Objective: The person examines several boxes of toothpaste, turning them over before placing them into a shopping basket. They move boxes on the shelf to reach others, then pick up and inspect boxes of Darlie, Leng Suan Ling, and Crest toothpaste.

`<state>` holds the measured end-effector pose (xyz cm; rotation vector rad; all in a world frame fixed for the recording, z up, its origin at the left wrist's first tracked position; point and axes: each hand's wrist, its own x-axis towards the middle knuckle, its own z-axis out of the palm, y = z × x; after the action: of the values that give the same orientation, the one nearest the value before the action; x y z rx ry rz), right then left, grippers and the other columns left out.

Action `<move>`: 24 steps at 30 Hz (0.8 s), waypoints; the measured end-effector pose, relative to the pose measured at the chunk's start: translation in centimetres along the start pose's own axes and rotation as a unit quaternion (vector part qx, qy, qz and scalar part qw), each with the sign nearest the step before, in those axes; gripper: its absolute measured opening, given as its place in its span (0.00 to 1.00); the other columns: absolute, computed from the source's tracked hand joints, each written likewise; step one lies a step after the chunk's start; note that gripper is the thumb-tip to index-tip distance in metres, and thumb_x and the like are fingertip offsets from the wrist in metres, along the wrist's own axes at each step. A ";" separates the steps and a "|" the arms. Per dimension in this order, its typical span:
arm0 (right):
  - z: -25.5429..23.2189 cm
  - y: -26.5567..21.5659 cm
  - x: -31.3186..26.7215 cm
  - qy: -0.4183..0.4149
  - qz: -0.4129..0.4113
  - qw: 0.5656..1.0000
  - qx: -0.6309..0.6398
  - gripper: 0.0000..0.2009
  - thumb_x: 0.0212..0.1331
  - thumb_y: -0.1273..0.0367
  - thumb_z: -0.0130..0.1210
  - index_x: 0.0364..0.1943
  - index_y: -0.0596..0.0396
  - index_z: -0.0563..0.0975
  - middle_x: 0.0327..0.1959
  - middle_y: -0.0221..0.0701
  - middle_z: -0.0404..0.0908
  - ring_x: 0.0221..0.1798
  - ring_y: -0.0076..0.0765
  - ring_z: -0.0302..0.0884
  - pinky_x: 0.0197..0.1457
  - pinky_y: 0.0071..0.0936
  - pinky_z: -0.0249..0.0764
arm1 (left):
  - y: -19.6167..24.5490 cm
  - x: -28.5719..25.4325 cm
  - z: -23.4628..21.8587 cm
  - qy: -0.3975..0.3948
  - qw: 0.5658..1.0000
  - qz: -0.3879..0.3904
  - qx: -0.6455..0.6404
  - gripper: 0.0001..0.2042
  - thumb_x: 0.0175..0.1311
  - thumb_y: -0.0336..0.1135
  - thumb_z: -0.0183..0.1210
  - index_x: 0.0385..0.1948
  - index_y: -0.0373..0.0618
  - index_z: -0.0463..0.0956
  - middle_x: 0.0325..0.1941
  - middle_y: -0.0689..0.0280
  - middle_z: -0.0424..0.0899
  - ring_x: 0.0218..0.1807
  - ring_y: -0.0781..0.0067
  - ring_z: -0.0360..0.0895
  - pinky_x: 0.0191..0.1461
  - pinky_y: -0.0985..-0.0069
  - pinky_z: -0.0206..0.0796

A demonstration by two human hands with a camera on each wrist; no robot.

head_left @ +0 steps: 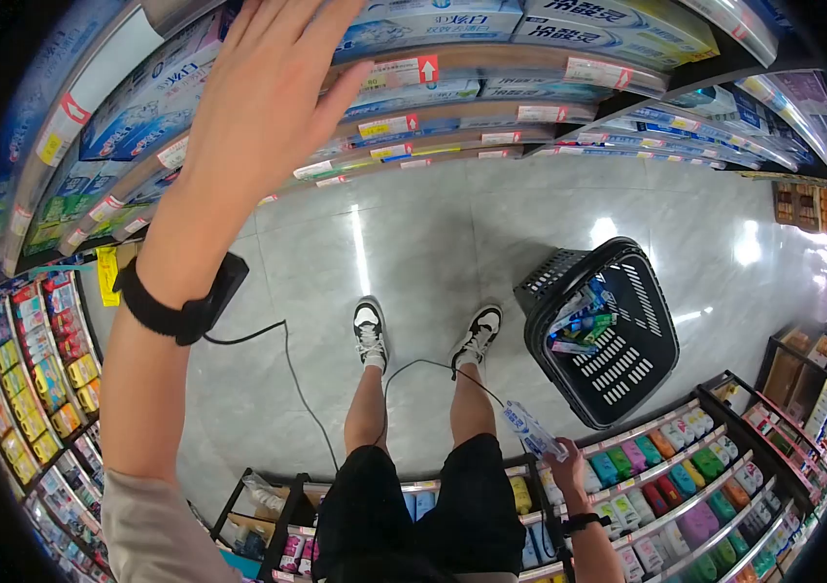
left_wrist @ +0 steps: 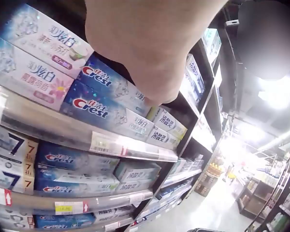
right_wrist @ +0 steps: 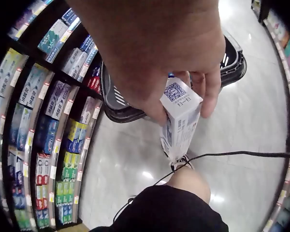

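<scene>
My left hand [head_left: 273, 107] is raised in front of the toothpaste shelf, its fingers extended and partly cut off by the top edge of the head view. In the left wrist view it overlaps blue Crest toothpaste boxes [left_wrist: 89, 108], close to where they meet white-and-yellow ones [left_wrist: 164, 137]; its fingertips are hidden there. Low on my right side, my right hand [head_left: 566, 471] pinches a white-and-blue toothpaste box [head_left: 530, 429] near one end. A QR code shows on that box's end flap in the right wrist view.
A black shopping basket [head_left: 642, 330] stands on the grey floor [head_left: 316, 233] to my right, with several small packets inside. Behind me runs a low shelf of colourful packs [head_left: 666, 466]. Thin black cables [head_left: 297, 369] hang across my legs.
</scene>
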<state>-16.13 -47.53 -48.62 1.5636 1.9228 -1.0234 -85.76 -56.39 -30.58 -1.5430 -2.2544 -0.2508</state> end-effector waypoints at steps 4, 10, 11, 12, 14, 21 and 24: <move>0.3 1.5 -0.1 -0.015 0.000 1.000 -0.007 0.23 0.51 0.68 0.72 0.52 0.55 0.81 0.40 0.43 0.86 0.40 0.43 0.85 0.44 0.40 0.80 | 0.8 2.1 0.4 0.005 0.996 -0.060 0.060 0.33 0.61 0.37 0.65 0.68 0.38 0.66 0.66 0.41 0.70 0.68 0.38 0.68 0.74 0.50 0.58; 1.8 3.6 0.1 -0.025 0.008 0.999 -0.029 0.23 0.51 0.66 0.72 0.53 0.53 0.80 0.44 0.45 0.86 0.46 0.52 0.85 0.50 0.43 0.79 | -0.9 4.1 1.4 -0.070 0.991 -0.110 0.013 0.33 0.60 0.41 0.65 0.66 0.37 0.66 0.61 0.39 0.75 0.62 0.36 0.73 0.68 0.50 0.65; 1.9 3.1 0.2 -0.031 0.028 0.998 -0.038 0.23 0.51 0.66 0.72 0.53 0.52 0.80 0.44 0.45 0.86 0.47 0.52 0.85 0.50 0.43 0.79 | -1.0 4.2 1.3 -0.061 0.992 -0.110 0.016 0.33 0.60 0.42 0.65 0.67 0.38 0.66 0.61 0.39 0.76 0.62 0.36 0.73 0.67 0.50 0.65; 1.9 2.6 0.2 -0.037 0.049 0.997 -0.046 0.23 0.51 0.65 0.72 0.53 0.52 0.80 0.45 0.46 0.86 0.47 0.52 0.86 0.51 0.43 0.79 | -1.0 4.3 1.4 -0.052 0.992 -0.110 0.018 0.34 0.61 0.43 0.65 0.67 0.39 0.66 0.61 0.39 0.76 0.62 0.37 0.74 0.67 0.49 0.66; 1.7 2.2 0.1 -0.021 0.010 0.999 -0.049 0.24 0.51 0.65 0.72 0.54 0.51 0.80 0.45 0.46 0.86 0.48 0.52 0.86 0.52 0.42 0.79 | -1.0 4.5 1.6 -0.056 0.990 -0.125 0.006 0.35 0.61 0.46 0.65 0.69 0.42 0.65 0.64 0.40 0.75 0.64 0.37 0.73 0.68 0.50 0.65; 1.9 -0.6 1.2 -0.035 0.033 0.999 -0.011 0.24 0.51 0.67 0.72 0.55 0.51 0.80 0.45 0.47 0.87 0.51 0.50 0.85 0.55 0.39 0.78 | -3.3 5.4 2.6 -0.124 0.974 -0.189 -0.016 0.38 0.64 0.66 0.59 0.65 0.42 0.71 0.58 0.47 0.82 0.60 0.48 0.80 0.61 0.57 0.73; 1.9 -1.9 1.2 -0.025 0.021 0.999 -0.003 0.25 0.51 0.67 0.72 0.55 0.52 0.79 0.45 0.47 0.87 0.50 0.50 0.85 0.55 0.39 0.78 | -2.4 6.7 1.1 -0.281 0.892 -0.337 -0.105 0.38 0.64 0.66 0.59 0.66 0.44 0.70 0.59 0.46 0.81 0.61 0.47 0.79 0.62 0.58 0.72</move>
<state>-18.42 -48.42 -50.18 1.5527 1.8499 -1.0280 -90.30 -51.11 -28.60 -0.9205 -3.2819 -0.2636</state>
